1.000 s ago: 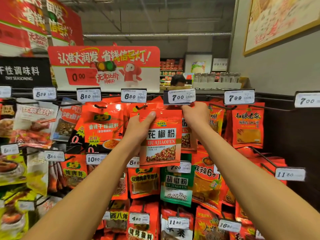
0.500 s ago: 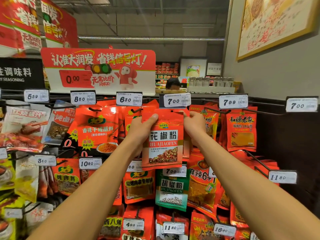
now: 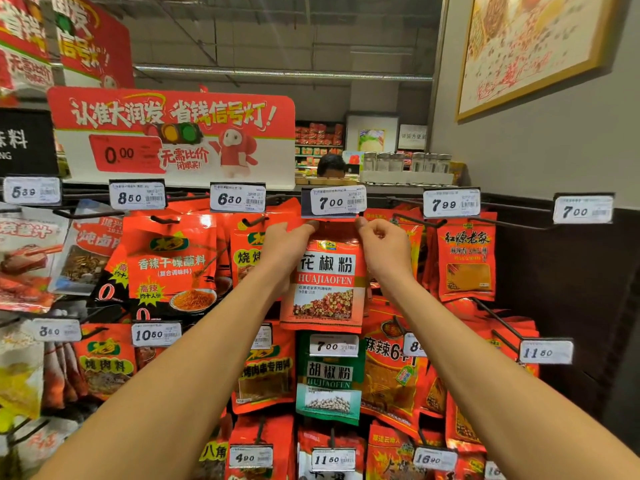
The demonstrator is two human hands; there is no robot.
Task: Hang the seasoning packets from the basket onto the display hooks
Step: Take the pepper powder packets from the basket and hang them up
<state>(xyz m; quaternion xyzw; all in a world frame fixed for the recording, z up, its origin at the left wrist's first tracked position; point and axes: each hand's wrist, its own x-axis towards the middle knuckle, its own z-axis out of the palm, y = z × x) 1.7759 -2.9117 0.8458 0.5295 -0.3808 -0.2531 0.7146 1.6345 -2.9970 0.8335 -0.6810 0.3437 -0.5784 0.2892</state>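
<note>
An orange-red seasoning packet (image 3: 325,285) marked HUAJIAOFEN hangs upright in front of the display, its top edge just under the 7.00 price tag (image 3: 334,201). My left hand (image 3: 287,247) pinches the packet's top left corner. My right hand (image 3: 384,247) pinches its top right corner. The hook behind that tag is hidden by the tag and my fingers. No basket is in view.
Rows of hooks carry red, orange and green seasoning packets with price tags on all sides. A red packet (image 3: 465,259) hangs under the 7.99 tag to the right. A bare black hook (image 3: 512,225) juts out at far right. A red promotional sign (image 3: 173,136) stands above.
Both hands have lifted the packet slightly, so its top now sits right under the 7.00 tag. My head has tilted upward a little.
</note>
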